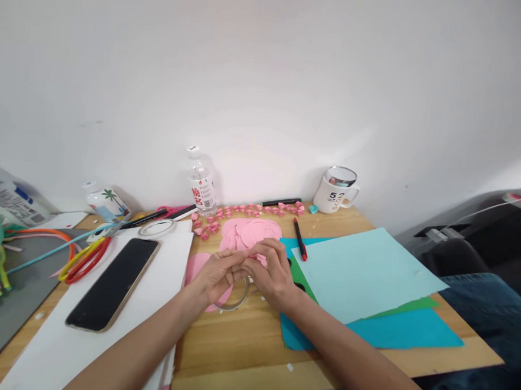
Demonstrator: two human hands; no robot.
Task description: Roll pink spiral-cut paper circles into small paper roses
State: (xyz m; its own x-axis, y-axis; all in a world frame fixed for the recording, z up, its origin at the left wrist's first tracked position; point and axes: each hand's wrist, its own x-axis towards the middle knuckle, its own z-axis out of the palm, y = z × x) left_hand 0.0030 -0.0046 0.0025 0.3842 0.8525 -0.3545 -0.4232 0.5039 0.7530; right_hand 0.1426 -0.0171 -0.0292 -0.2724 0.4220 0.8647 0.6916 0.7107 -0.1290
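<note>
My left hand (223, 272) and my right hand (274, 272) meet above the front of the table, fingertips pinched together. A small piece of pink paper (261, 258) shows between the fingers; most of it is hidden by them. Just behind lies a pile of pink paper circles (249, 229), partly covered by my right hand. More pink paper (197, 266) is beside my left hand. Under my hands a roll of tape (238, 302) lies on the wood. Small rolled pink paper pieces (214, 224) are scattered in rows at the back.
A clear bottle (202, 182) and a white mug (336, 191) stand by the wall. To the right are light blue sheets (366, 272) and a red-black pen (300, 240). On the left lie a phone (112, 283), scissors (86, 261) and white paper (48, 344).
</note>
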